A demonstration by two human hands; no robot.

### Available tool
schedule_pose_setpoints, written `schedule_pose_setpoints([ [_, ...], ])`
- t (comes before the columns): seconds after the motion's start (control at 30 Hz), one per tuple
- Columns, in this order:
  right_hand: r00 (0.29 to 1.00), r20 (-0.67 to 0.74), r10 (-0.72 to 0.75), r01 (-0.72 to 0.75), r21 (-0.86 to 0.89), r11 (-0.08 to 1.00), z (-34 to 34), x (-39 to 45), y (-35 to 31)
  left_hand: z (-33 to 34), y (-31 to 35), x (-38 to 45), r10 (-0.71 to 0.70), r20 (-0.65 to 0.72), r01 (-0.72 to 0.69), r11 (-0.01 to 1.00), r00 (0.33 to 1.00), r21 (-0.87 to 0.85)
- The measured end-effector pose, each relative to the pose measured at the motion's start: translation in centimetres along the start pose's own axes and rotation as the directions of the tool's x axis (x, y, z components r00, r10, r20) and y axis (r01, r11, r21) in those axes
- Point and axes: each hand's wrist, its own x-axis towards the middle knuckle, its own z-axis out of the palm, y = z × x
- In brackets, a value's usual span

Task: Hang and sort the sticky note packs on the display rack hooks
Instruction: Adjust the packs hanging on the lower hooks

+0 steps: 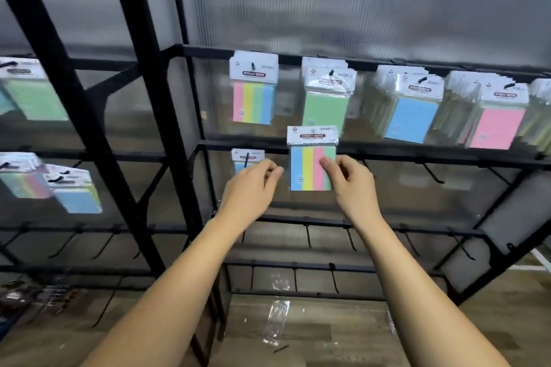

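My right hand (347,180) pinches a four-colour sticky note pack (308,167) by its right side, holding it upright in front of the second rail of the black display rack (417,156). My left hand (253,182) is to its left with curled fingers, in front of a blue pack (246,158) that hangs on a second-rail hook; I cannot tell whether it holds that pack. On the top rail hang a multicolour pack (253,89), green packs (326,98), blue packs (413,112) and pink packs (498,119).
Bare hooks (432,173) stick out along the second rail to the right, and more (308,235) on the lower rails. A second rack on the left carries green (32,95) and multicolour packs (28,179). Clear plastic wrappers (277,319) lie on the wooden floor below.
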Motion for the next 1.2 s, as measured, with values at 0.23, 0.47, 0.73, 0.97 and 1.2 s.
schedule_pose_setpoints([
  [0.23,0.996,-0.039,-0.075,0.076,0.036,0.996,4.6,1.5,-5.5,-2.9,-4.6,-0.4,-0.039,-0.005,0.039,0.998,0.999,0.053],
  [0.47,0.987,-0.077,-0.141,0.146,0.056,0.988,7.3,4.5,-9.3,-4.5,-6.3,0.0,-0.029,-0.007,0.029,0.999,1.000,0.044],
  [0.73,0.990,-0.084,-0.109,0.112,0.025,0.993,8.4,7.1,-9.6,-4.8,-6.8,0.3,-0.011,0.009,0.010,1.000,1.000,0.028],
  [0.97,0.993,-0.067,-0.097,0.100,0.044,0.994,9.2,7.7,-9.6,-4.7,-7.1,0.7,-0.005,0.016,0.004,0.999,1.000,0.032],
  [1.2,0.996,-0.057,-0.070,0.072,0.027,0.997,9.6,8.5,-9.2,-4.8,-7.5,1.1,0.001,0.008,-0.001,0.999,1.000,0.043],
])
